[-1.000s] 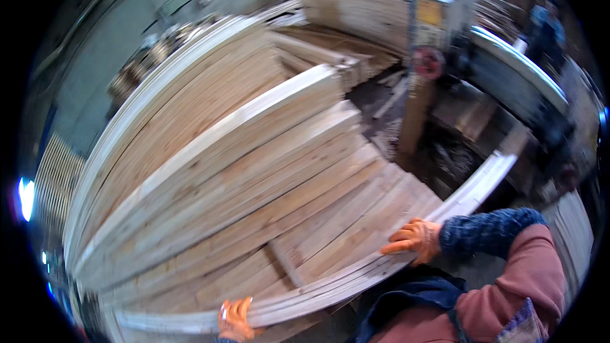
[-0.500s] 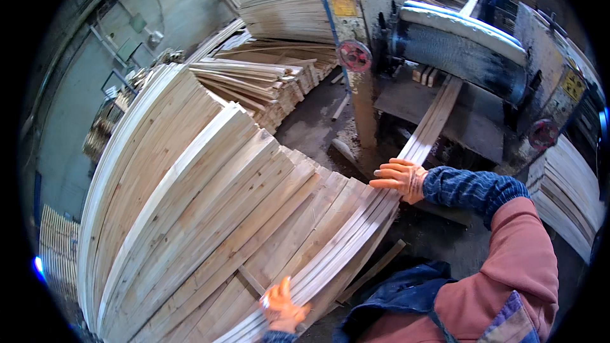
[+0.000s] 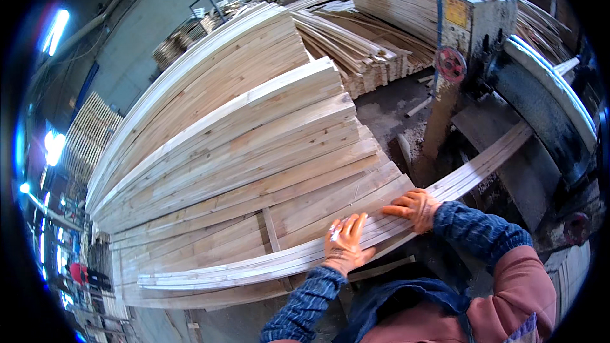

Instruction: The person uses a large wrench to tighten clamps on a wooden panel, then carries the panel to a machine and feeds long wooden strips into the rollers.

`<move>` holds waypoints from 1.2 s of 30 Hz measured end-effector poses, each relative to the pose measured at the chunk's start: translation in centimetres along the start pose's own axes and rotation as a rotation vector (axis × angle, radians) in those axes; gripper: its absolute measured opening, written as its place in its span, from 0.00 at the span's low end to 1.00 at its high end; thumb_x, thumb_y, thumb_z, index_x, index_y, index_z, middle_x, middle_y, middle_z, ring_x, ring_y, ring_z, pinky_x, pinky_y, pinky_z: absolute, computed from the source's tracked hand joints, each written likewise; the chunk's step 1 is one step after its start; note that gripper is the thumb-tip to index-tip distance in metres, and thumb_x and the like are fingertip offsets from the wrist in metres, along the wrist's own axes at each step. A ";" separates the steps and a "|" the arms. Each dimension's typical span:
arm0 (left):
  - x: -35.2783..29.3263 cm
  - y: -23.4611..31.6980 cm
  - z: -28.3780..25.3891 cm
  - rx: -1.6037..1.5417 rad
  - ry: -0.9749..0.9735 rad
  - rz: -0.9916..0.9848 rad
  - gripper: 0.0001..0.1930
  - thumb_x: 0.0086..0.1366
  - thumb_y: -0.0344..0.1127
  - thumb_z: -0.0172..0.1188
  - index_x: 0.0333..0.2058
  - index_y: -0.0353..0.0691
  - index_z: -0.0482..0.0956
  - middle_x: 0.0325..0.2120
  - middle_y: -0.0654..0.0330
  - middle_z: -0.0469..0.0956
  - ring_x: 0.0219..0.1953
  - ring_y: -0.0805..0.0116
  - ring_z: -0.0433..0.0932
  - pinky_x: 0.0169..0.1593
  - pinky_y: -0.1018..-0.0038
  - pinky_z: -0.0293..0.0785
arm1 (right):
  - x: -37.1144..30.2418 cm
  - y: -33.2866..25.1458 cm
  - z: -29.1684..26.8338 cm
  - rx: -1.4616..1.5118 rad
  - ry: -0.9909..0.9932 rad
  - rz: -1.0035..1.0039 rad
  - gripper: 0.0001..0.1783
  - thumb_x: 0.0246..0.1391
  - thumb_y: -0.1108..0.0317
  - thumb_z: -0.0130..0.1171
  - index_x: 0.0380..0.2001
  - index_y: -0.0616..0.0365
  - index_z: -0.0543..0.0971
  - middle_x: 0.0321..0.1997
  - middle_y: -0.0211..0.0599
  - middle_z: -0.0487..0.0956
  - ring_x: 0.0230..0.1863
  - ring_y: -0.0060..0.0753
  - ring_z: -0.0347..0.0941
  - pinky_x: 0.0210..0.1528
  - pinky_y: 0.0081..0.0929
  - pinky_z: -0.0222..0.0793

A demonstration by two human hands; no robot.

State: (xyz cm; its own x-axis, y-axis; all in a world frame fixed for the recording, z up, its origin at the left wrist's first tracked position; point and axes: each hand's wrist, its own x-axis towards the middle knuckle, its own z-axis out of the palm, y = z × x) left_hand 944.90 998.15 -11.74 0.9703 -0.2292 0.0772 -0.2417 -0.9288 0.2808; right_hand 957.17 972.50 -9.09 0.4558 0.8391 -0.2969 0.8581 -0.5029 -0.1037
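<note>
Several long pale wooden strips (image 3: 254, 265), side by side, run from the stack's near left up to the roller machine (image 3: 534, 101) at the right. My left hand (image 3: 346, 244), in an orange glove, rests on the strips with its fingers stretched out and its thumb apart. Farther right, toward the machine, my right hand (image 3: 414, 208) lies across the same strips in a matching glove. Its fingers reach over them toward the left, loosely spread; their undersides are hidden.
A broad stack of planks (image 3: 254, 133) rises in steps beyond the strips. Another lumber pile (image 3: 394, 0) stands behind, beside loose battens (image 3: 346, 35). The machine's post carries a red handwheel (image 3: 450, 65). At the far left is a person (image 3: 79, 273) in red.
The view has swung left, so the machine sits farther right. My left hand has come close to my right hand along the strips. The strips' near ends now show.
</note>
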 end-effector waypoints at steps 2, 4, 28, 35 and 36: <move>-2.8 -3.1 -1.3 0.037 -0.002 -0.008 0.53 0.45 0.61 0.73 0.67 0.43 0.66 0.63 0.52 0.72 0.66 0.54 0.70 0.72 0.52 0.57 | -1.6 2.2 -0.2 0.012 -0.045 0.037 0.56 0.42 0.64 0.71 0.75 0.35 0.58 0.72 0.41 0.68 0.71 0.46 0.65 0.75 0.46 0.54; -6.7 -7.4 -3.5 0.203 -0.018 -0.040 0.56 0.41 0.66 0.74 0.67 0.44 0.66 0.63 0.52 0.72 0.66 0.54 0.70 0.70 0.51 0.57 | -3.3 4.2 -1.2 0.036 -0.077 0.072 0.56 0.41 0.66 0.70 0.75 0.37 0.58 0.71 0.43 0.69 0.71 0.47 0.66 0.75 0.42 0.55; -21.4 -22.4 -12.3 0.426 -0.261 -0.549 0.57 0.47 0.69 0.70 0.72 0.49 0.59 0.66 0.53 0.69 0.69 0.57 0.65 0.75 0.52 0.45 | 25.9 20.4 -19.4 1.203 0.886 0.081 0.69 0.24 0.93 0.77 0.72 0.32 0.65 0.60 0.28 0.76 0.58 0.36 0.72 0.55 0.34 0.78; -15.5 -21.1 -13.0 0.178 -0.395 -0.361 0.53 0.49 0.63 0.71 0.71 0.48 0.62 0.66 0.51 0.68 0.69 0.55 0.66 0.75 0.54 0.51 | 23.7 18.2 -24.7 1.234 0.858 0.200 0.66 0.16 0.90 0.80 0.67 0.34 0.73 0.61 0.27 0.77 0.60 0.34 0.71 0.64 0.34 0.75; -14.9 -20.9 -12.9 0.113 -0.344 -0.308 0.51 0.50 0.61 0.72 0.70 0.47 0.64 0.65 0.50 0.69 0.68 0.53 0.68 0.74 0.53 0.55 | 23.7 17.7 -24.9 1.223 0.860 0.181 0.64 0.19 0.89 0.80 0.66 0.34 0.73 0.61 0.27 0.77 0.61 0.33 0.71 0.66 0.34 0.73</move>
State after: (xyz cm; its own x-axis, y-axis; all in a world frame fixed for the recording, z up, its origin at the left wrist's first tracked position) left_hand 935.38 1024.76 -6.38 0.9473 -0.0035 -0.3203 0.0414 -0.9902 0.1332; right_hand 989.06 988.62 5.66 0.8988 0.3926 0.1947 0.2536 -0.1037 -0.9617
